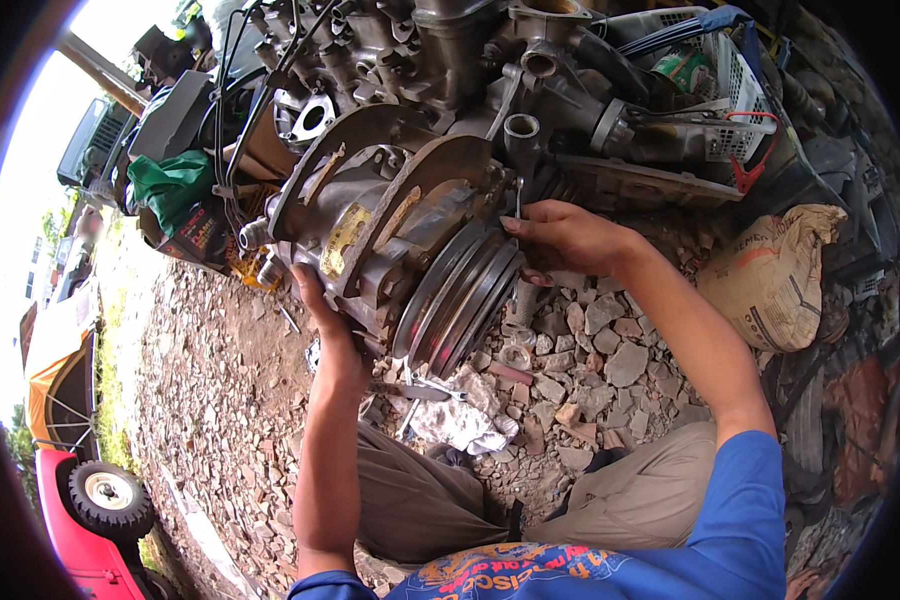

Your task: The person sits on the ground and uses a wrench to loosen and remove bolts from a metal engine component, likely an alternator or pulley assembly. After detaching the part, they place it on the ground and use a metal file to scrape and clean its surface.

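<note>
A large, dirty metal compressor [370, 215] with a grooved belt pulley [455, 305] and curved bracket plates [460, 160] is tilted in front of me. My left hand [322, 312] grips its body from the lower left, thumb up along the side; the other fingers are hidden beneath. At the pulley's front face, my right hand [568, 240] is closed, thumb and fingers pinched on a thin shiny metal piece [518, 192] standing upright there. Its kind is hard to make out. Below the pulley, an open-ended wrench [430, 392] lies by a white rag [470, 420].
A greasy engine [420, 60] stands behind the compressor. To the right are a white plastic basket [740, 95], red clip leads [748, 175] and a paper sack [775, 275]. Broken stones [625, 365] cover the ground. A green cloth [170, 188] and a red vehicle [80, 520] are at left.
</note>
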`<move>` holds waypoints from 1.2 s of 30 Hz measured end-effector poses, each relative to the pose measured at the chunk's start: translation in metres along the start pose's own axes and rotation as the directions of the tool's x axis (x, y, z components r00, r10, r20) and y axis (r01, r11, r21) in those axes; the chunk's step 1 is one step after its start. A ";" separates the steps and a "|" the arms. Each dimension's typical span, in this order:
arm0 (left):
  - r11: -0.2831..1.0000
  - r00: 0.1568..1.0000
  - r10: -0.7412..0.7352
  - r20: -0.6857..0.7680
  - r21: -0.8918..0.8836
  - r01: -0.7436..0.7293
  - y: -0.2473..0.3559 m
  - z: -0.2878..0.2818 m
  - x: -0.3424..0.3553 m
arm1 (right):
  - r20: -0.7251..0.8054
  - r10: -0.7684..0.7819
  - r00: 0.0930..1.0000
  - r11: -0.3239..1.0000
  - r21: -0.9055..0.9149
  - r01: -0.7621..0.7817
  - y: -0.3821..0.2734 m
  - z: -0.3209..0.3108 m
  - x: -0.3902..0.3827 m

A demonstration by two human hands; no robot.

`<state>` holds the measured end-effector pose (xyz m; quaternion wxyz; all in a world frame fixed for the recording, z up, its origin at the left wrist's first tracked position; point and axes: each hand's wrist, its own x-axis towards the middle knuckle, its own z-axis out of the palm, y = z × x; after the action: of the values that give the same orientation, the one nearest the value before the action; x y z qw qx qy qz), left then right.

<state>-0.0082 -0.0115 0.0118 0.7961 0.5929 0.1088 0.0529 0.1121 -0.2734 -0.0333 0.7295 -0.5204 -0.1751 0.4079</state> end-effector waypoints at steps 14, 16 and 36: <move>1.000 0.999 0.018 -0.038 -0.010 -0.018 -0.004 -0.003 -0.001 | -0.215 -0.499 0.840 0.301 -0.951 -0.065 0.012 -0.012 0.004; 1.000 0.999 0.023 -0.037 -0.006 -0.024 -0.004 -0.001 0.000 | -0.219 -0.375 0.901 0.595 -0.802 0.052 0.010 -0.015 0.005; 0.999 0.999 0.037 0.016 0.024 -0.037 -0.002 -0.001 -0.001 | -0.263 -0.552 0.791 0.227 -0.961 -0.161 0.018 -0.009 0.008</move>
<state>-0.0094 -0.0114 0.0100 0.7886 0.6048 0.0925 0.0618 0.1152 -0.2705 -0.0548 0.3200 -0.9169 -0.2304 -0.0612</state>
